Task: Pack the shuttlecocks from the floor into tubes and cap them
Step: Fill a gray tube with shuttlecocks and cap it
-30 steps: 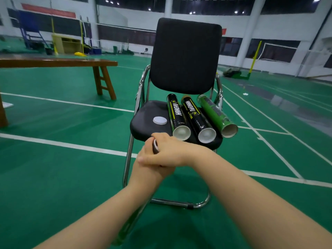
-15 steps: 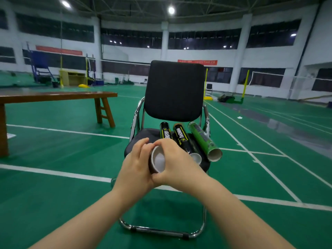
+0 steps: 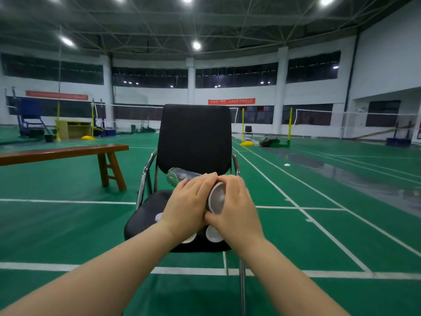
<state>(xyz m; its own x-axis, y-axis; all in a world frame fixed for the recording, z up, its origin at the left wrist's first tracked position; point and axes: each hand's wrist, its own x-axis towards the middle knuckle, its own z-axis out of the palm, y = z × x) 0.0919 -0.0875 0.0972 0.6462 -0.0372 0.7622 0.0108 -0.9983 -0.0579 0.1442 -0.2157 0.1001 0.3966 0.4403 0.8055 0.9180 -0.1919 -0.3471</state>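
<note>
Both hands clasp one tube (image 3: 182,175) at the centre of the frame, in front of a black chair (image 3: 194,137). The fingers of the left hand (image 3: 189,201) wrap over the tube's body. The right hand (image 3: 238,209) curls round the near end, with its fingers over the top of the rim. That end faces the camera as a pale grey disc; whether it is a cap or the open mouth cannot be told. The tube slants up toward the left, its far end greenish and blurred against the chair back. Below the hands, two white tube ends (image 3: 213,234) peek out on the chair seat. A white cap (image 3: 158,217) lies just left of the left wrist. A wooden bench (image 3: 63,152) stands at the left of the frame on the green court floor (image 3: 319,236).
</note>
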